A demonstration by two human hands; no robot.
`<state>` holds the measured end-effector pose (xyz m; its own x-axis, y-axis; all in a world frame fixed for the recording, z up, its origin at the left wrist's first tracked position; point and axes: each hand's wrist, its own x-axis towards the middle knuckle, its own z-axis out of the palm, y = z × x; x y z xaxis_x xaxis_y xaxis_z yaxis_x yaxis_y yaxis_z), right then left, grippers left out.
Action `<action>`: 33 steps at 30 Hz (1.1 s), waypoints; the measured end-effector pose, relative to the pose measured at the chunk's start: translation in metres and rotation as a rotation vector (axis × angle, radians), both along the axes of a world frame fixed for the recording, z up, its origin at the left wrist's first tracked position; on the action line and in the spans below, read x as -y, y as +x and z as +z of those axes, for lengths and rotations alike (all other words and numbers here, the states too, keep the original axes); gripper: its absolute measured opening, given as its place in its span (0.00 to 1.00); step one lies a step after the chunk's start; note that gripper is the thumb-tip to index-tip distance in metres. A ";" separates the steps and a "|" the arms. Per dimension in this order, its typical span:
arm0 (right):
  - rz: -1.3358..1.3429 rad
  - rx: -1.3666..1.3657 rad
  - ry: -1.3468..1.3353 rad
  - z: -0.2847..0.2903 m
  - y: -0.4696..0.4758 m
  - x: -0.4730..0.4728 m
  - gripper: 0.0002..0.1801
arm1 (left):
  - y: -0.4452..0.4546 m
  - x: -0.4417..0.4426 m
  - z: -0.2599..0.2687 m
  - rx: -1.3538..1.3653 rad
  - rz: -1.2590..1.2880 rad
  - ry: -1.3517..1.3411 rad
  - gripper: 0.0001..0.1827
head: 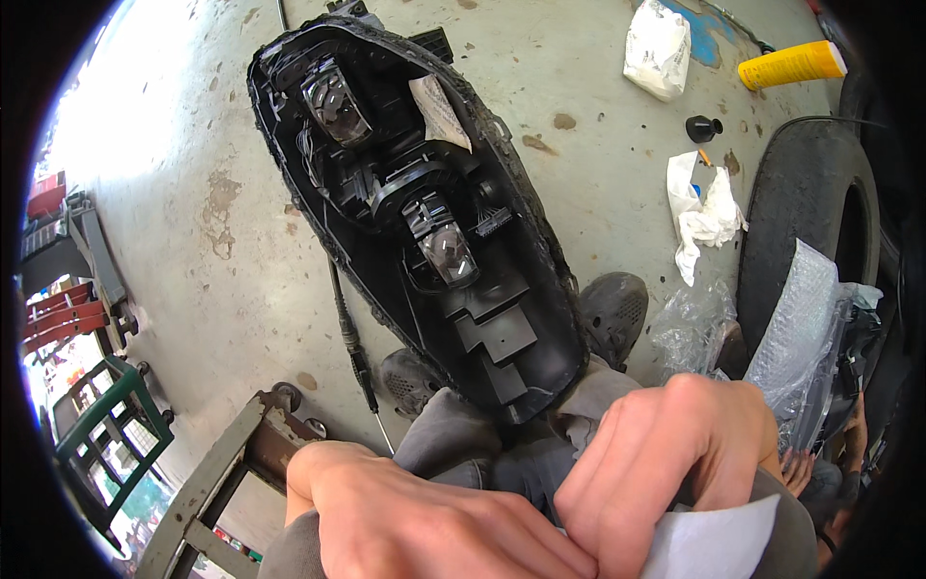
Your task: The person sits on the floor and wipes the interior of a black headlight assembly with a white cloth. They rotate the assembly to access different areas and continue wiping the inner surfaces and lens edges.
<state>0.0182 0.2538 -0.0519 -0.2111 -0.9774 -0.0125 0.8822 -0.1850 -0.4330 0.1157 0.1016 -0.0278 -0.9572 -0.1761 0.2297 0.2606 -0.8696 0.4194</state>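
Close to my body, my left hand (441, 510) and my right hand (662, 456) meet knuckle to knuckle with curled fingers. A white sheet (716, 539), paper or cloth, comes out from under my right hand, which grips it. The fingertips of my left hand are hidden, so its hold is unclear. Beyond the hands, a black headlight housing (499, 333) without its lens leans between my legs. Dark sealant lines its rim. Inside sit two projector lenses, an upper one (336, 108) and a lower one (447, 250), plus a label (441, 112) and wiring.
At right stand a tire (788, 195) and a bubble-wrapped part (796, 326), with another person's hand (799, 470) beside it. Crumpled tissue (712, 217), a white bag (657, 51) and a yellow can (792, 65) lie on the floor. Wheeled metal frames, one green (123, 427), occupy the left.
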 end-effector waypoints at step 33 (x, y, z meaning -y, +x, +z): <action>-0.027 -0.020 0.210 0.024 0.002 -0.004 0.27 | 0.022 -0.035 0.039 0.540 0.397 0.366 0.12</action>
<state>0.0207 0.2573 -0.0276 -0.2397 -0.9476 -0.2110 0.8689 -0.1124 -0.4821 0.1373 0.1369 0.0115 -0.7689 -0.5052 -0.3918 0.4233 -0.8616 0.2802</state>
